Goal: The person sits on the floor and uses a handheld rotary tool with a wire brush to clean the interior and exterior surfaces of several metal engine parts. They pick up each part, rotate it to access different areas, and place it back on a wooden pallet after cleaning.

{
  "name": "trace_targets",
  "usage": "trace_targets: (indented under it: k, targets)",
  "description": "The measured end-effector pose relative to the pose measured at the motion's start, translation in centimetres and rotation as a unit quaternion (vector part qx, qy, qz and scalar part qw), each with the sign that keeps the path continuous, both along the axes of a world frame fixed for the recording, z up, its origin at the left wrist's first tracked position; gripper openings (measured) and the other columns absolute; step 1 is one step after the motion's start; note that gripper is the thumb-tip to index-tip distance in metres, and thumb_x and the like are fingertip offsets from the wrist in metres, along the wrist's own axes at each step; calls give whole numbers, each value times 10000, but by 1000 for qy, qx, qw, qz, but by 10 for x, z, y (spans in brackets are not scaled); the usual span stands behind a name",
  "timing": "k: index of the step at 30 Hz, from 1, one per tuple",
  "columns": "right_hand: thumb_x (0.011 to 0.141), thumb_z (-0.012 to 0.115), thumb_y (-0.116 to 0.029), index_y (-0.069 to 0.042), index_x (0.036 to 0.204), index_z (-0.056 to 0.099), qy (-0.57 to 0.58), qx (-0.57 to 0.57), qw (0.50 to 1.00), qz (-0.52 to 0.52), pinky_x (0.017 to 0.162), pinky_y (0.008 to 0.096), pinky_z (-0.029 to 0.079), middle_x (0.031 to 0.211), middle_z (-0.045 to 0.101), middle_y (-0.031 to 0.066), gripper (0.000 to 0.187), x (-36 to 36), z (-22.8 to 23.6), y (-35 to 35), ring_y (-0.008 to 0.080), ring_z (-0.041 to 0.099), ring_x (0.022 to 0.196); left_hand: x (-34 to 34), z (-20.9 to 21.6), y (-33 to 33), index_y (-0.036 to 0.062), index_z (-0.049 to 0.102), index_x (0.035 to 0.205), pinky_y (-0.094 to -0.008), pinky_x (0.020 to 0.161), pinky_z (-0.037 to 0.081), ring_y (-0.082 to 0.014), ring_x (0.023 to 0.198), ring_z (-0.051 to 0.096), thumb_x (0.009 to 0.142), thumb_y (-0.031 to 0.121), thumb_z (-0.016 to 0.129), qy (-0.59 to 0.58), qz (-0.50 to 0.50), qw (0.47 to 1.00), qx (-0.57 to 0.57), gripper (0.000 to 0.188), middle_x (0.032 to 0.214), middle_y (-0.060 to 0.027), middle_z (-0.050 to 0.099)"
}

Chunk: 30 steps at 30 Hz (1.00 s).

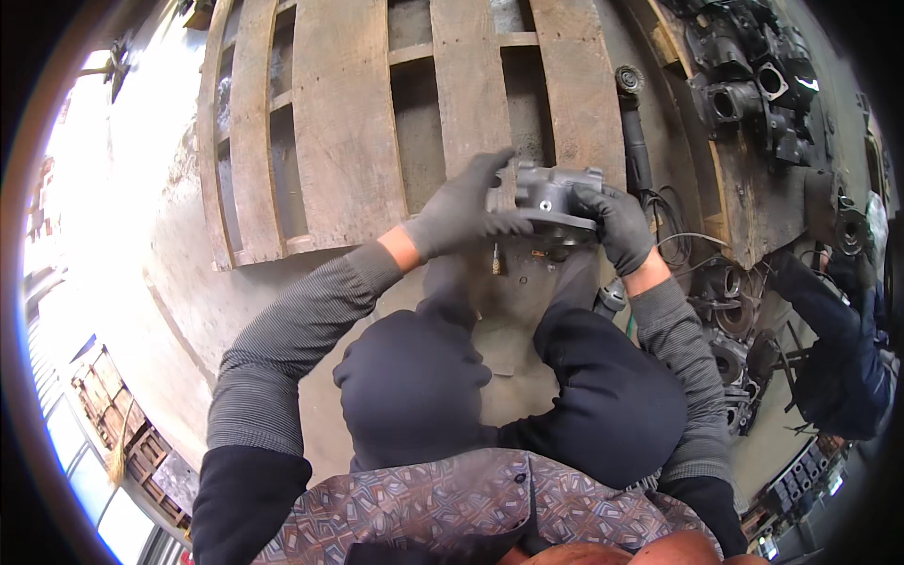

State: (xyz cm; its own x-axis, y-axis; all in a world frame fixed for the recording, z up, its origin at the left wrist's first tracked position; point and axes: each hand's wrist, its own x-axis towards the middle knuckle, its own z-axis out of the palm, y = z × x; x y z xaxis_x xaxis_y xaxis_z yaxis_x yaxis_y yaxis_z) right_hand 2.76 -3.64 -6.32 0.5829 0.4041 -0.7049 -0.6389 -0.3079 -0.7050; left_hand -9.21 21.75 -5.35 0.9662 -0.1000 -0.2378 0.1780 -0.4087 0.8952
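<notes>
A grey cast-metal housing point(556, 196) with a wide round flange along its lower side is held up at the near edge of a wooden pallet point(344, 122). My right hand point(617, 226), in a dark grey glove, is closed around the right end of the housing. At its left end is my left hand point(461, 209), also gloved and slightly blurred. Its fingers are spread apart around that end, and whether they touch the metal is hard to see. Just right of the pallet's boards lies an angle grinder point(637, 141) with its disc end pointing away.
Dark metal castings point(744, 89) are piled on another wooden pallet point(753, 207) at the far right. More castings point(730, 348) sit on the floor beside my right arm. A cable point(673, 231) loops near the grinder. Another person point(838, 348) is bent over at the right edge.
</notes>
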Motion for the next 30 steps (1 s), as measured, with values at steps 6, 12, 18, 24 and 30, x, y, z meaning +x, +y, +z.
trace_targets:
  k: [6, 12, 18, 24, 30]
  targets:
    - [1044, 542, -198, 15, 1435, 489, 49, 216, 974, -48, 1028, 437, 552, 1363, 609, 141, 448, -21, -46, 0, 268, 627, 1224, 26, -59, -12, -20, 541, 1382, -321, 973, 520, -164, 1138, 626, 1029, 268, 659, 85, 184, 962, -185, 470, 1213, -104, 679]
    - [1069, 509, -421, -12, 1366, 518, 164, 39, 976, -140, 903, 428, 589, 1266, 664, 157, 505, -27, -37, -20, 288, 685, 1121, 117, -54, 11, 55, 685, 1205, -379, 887, 536, -265, 1000, 703, 1011, 513, 607, -48, -30, 998, 25, 504, 1082, -157, 742]
    - [1063, 559, -374, -11, 1261, 606, -299, -11, 954, 25, 757, 321, 582, 1087, 694, 101, 416, -7, -34, -13, 182, 695, 1003, 163, -63, 19, 55, 708, 1211, -374, 916, 533, -268, 998, 708, 993, 518, 636, 22, -84, 996, 5, 517, 1088, -146, 755]
    - [1036, 627, -352, -17, 1119, 648, -10, -30, 999, -24, 487, 269, 511, 785, 685, 64, 346, -22, -44, -3, 141, 644, 540, 158, -63, 14, 49, 708, 1247, -378, 949, 532, -288, 1062, 704, 978, 454, 672, 37, -130, 989, 66, 488, 1155, -165, 740]
    - [1032, 620, -413, -27, 1117, 643, 11, -56, 996, -73, 486, 232, 498, 760, 687, 47, 396, -29, -41, -7, 111, 642, 545, 131, -69, 6, -6, 684, 1253, -386, 949, 534, -309, 1072, 699, 1001, 343, 640, 75, -26, 997, 21, 433, 1172, -211, 725]
